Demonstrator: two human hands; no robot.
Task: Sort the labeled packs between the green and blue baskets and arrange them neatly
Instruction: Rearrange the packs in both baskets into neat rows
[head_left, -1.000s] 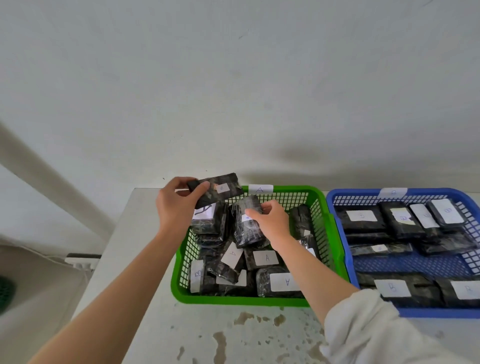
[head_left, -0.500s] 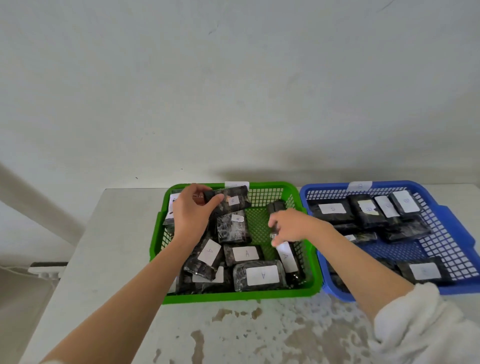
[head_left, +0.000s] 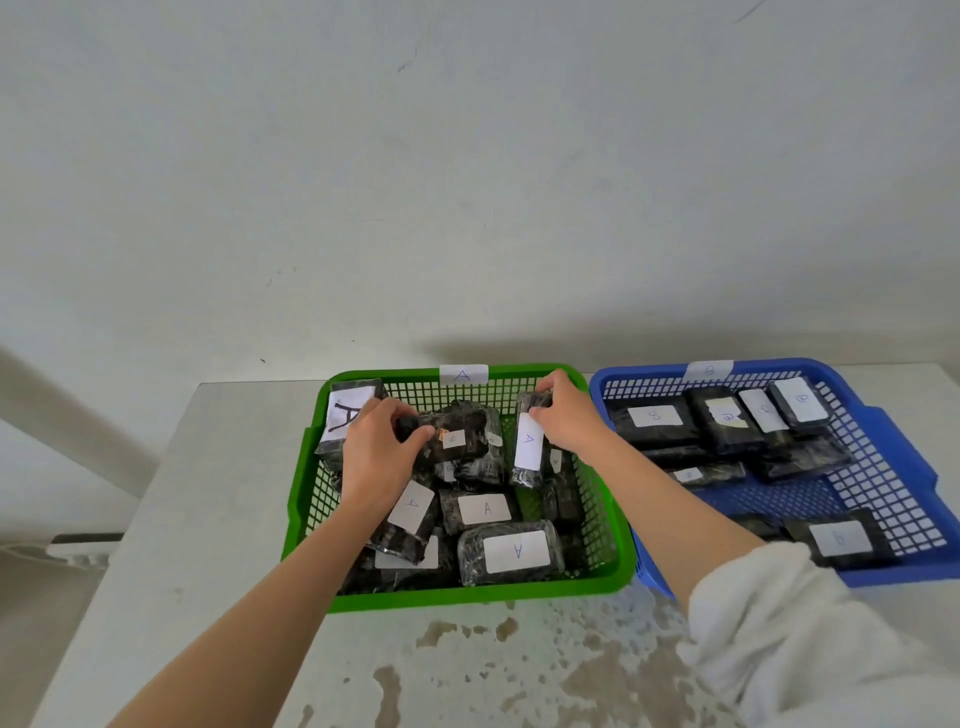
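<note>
Reaching into the green basket (head_left: 467, 592) on the table (head_left: 208, 519), both hands are busy. The left hand (head_left: 379, 452) has its fingers curled round a dark pack (head_left: 460, 434) at the far middle of the heap. The right hand (head_left: 569, 421) pinches the far end of a pack marked A (head_left: 527, 452), which stands on edge near the far right wall.

The greatest risk, as I judge it, lies in the heap itself. The packs lie crossed and leaning on one another, so lifting one from the middle may drag or tip its neighbours and undo any order. The wrapping looks glossy and slack, so a grip on one end may slip. The edge-standing pack could topple flat if let go there. The small label on the left hand's pack is too blurred to read surely, and a misreading would send it to the wrong basket.

By count there is one table and two baskets, the blue basket (head_left: 649, 371) lying to the right and touching the green one. Each has one paper tag on its far rim. The green basket holds about ten packs, some half buried, so the number is not firm. The blue one shows about eight, four of them in a far row. Two hands are at work.
</note>
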